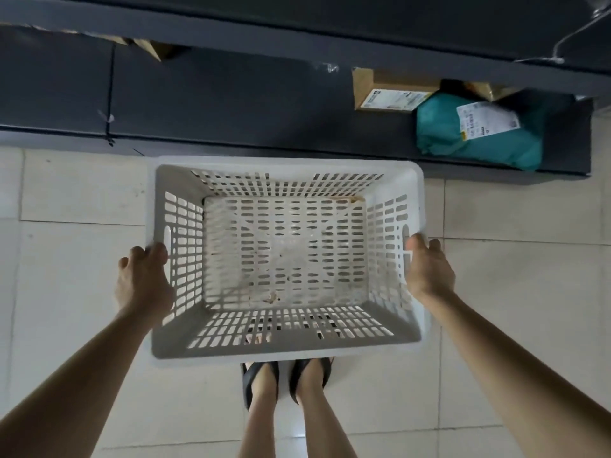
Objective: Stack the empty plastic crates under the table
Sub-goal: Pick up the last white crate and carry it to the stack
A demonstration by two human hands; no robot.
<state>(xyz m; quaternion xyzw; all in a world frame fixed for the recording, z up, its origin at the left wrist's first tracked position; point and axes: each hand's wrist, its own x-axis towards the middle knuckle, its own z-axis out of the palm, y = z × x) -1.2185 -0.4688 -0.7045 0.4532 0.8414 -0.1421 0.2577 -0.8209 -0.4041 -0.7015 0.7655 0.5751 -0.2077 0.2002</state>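
Note:
A white perforated plastic crate [286, 348] hangs level above the tiled floor, right in front of me, and it is empty. My left hand [145, 279] grips its left rim at the handle slot. My right hand [428, 271] grips the right rim at the opposite handle slot. The crate's far edge reaches the dark low shelf [231, 100] ahead. My feet in black sandals [284, 378] show below the crate's near edge.
On the lower shelf at the right lie a cardboard box [390, 90] with a label and a teal parcel bag [479, 133]. A dark upper board [297, 24] overhangs the shelf. Pale floor tiles [66, 200] spread left and right of the crate.

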